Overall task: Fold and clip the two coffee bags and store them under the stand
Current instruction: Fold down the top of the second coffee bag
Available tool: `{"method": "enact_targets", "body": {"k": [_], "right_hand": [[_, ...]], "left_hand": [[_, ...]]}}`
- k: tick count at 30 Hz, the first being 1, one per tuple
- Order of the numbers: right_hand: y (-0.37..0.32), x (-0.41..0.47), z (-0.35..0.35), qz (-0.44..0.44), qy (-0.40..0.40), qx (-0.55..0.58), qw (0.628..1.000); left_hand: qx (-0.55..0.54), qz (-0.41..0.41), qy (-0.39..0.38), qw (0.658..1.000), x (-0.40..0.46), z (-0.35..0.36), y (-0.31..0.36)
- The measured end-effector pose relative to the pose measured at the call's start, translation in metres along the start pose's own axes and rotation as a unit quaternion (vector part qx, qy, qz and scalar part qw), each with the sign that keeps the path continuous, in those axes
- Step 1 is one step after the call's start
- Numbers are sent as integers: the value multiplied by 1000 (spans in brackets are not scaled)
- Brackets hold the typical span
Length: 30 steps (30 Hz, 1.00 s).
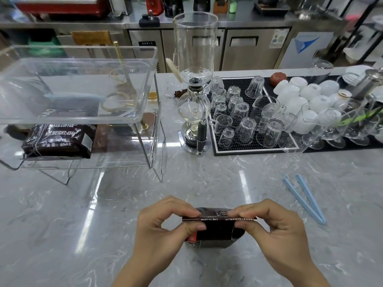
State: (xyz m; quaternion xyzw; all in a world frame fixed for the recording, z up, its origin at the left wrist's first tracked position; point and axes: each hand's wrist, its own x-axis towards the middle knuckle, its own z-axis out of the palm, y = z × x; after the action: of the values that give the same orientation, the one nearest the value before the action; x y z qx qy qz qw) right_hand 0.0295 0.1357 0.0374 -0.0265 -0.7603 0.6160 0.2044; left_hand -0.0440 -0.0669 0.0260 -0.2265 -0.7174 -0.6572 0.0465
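Both hands on coffee bag (215,235) at near edge of the counter (207,183), centre. Left hand (165,226) and right hand (271,228) each have the grip clamped on the folded top strip, thumb under, fingers over. Blue clip (304,197) lies open near the right edge, apart from the bag. 2nd coffee bag (60,139), already clipped, sits under the clear stand (78,90) at far left.

Grey-white marbled counter (207,179). Dark brown coffee bag (215,230) with white lettering and a red patch. Second dark brown bag (60,139) with white print, capped by a pale blue clip (74,97). Another pale blue clip (303,196). Black mat (219,149) with white border. White cups (306,94).
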Motion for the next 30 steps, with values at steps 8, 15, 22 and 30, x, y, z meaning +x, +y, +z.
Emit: {"method": "enact_targets", "body": {"k": [8,15,22,30], "right_hand": [[22,-6,5,46,-38,-40,997],[32,-6,1,53,-42,-30,997],[40,-7,-2,76,-49,11,996],[39,-7,-4,72,-66,53,994]], "left_hand": [[52,-57,-49,996,-2,-2,-11],[72,-67,-47,994,-4,-1,-13],[78,-92,-36,992,-9,3,-14],[49,-111,1,993,-20,15,-18]]}}
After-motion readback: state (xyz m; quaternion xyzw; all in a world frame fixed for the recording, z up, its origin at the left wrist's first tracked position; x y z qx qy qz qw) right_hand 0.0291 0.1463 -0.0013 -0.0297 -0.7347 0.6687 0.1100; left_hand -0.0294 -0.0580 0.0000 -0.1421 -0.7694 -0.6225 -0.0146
